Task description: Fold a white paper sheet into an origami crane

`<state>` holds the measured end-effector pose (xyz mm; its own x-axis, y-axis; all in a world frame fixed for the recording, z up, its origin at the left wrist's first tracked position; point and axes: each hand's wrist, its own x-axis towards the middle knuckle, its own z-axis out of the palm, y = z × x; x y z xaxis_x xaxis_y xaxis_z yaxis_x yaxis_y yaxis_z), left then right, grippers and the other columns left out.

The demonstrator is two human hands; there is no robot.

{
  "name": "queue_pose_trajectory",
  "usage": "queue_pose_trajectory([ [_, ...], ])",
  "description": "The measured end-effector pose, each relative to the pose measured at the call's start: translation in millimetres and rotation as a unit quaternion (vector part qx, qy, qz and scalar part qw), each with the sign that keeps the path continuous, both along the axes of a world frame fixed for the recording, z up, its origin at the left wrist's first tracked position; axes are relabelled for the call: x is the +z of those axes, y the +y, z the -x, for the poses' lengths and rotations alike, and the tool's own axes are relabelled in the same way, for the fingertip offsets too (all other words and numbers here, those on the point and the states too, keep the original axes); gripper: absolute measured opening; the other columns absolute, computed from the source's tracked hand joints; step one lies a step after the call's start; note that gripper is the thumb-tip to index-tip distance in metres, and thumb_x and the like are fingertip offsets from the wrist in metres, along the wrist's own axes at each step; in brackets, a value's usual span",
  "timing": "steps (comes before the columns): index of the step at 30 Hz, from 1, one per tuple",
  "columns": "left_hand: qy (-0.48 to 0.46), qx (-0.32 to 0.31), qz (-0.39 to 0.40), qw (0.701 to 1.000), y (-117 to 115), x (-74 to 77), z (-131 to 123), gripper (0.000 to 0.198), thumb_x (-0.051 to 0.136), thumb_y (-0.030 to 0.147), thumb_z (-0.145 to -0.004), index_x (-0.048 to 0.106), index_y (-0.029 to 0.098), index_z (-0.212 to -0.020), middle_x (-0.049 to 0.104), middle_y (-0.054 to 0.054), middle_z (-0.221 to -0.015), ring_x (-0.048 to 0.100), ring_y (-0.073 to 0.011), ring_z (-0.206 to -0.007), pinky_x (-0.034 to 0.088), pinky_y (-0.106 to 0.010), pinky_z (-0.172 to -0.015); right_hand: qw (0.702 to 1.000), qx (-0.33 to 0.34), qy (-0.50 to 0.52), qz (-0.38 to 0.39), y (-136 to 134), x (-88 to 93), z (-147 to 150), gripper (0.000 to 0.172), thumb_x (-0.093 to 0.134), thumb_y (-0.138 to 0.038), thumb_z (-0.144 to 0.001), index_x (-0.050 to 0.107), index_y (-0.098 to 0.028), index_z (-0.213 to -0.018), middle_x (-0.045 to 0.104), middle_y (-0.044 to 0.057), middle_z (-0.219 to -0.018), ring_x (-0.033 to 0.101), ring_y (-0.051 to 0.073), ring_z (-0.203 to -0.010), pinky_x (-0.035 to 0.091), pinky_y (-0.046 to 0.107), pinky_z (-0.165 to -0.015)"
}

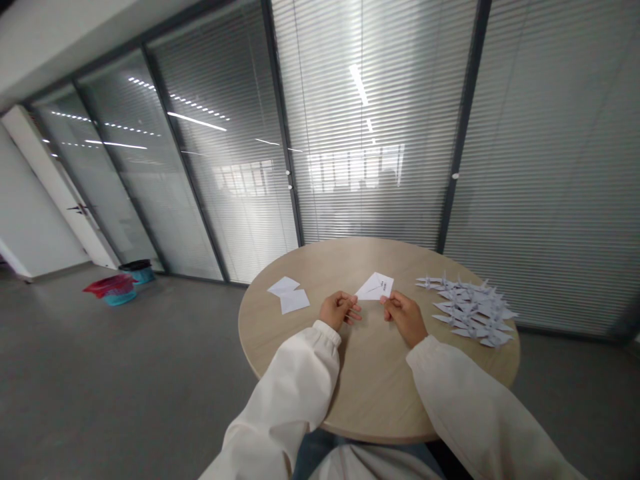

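A folded sheet of white paper (374, 287) with a little dark print near its right side is held above the middle of the table. The thumb and fingers of my right hand (406, 319) pinch its lower right corner. My left hand (338, 310) pinches the pointed left corner, its other fingers loosely curled below. White paper pieces (290, 296) lie to the left of my left hand. Several folded white paper cranes (473, 310) stand close together in rows to the right of my right hand.
The round wooden table (375, 387) has its near edge close to my body. On the floor at left are a blue bin with a red bag (114, 288) and another with a black bag (140, 270). A glass partition with blinds (370, 200) stands behind the table.
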<state>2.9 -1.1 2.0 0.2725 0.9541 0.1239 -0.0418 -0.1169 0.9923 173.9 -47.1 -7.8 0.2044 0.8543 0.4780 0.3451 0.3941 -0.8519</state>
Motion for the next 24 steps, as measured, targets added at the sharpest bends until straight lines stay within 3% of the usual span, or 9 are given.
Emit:
queue_pose_trajectory([
  [10,-0.015,-0.002,-0.044,0.999,0.6,-2.4,1.1,0.046,0.062,0.056,-0.063,0.045,0.015,-0.075,0.060,0.001,-0.058,0.062,-0.0148,-0.046,0.036,-0.016,-0.032,1.000,0.005,-0.004,0.006,1.2,-1.3,-0.6,0.039,0.049,-0.053,-0.078,0.050,-0.019,-0.061,0.053,-0.001,-0.047,0.048,0.011,-0.044,0.038,0.022,-0.048],
  [18,-0.021,-0.037,0.028,0.999,0.1,1.8,0.6,0.047,0.073,0.046,-0.058,0.058,0.011,-0.086,0.069,-0.013,-0.087,0.066,-0.0170,-0.058,0.044,-0.018,-0.039,1.000,0.023,0.015,0.005,0.7,0.1,-0.7,0.038,0.051,-0.053,-0.076,0.051,-0.019,-0.061,0.050,-0.003,-0.046,0.046,0.011,-0.044,0.038,0.022,-0.047],
  [24,-0.018,-0.024,0.026,0.999,1.4,1.6,1.9,0.044,0.074,0.044,-0.057,0.065,0.006,-0.077,0.069,-0.016,-0.086,0.066,-0.0177,-0.059,0.044,-0.018,-0.039,0.999,0.044,0.017,0.018,1.6,-0.7,0.0,0.035,0.053,-0.050,-0.076,0.053,-0.018,-0.063,0.050,-0.003,-0.047,0.045,0.011,-0.044,0.037,0.022,-0.047],
])
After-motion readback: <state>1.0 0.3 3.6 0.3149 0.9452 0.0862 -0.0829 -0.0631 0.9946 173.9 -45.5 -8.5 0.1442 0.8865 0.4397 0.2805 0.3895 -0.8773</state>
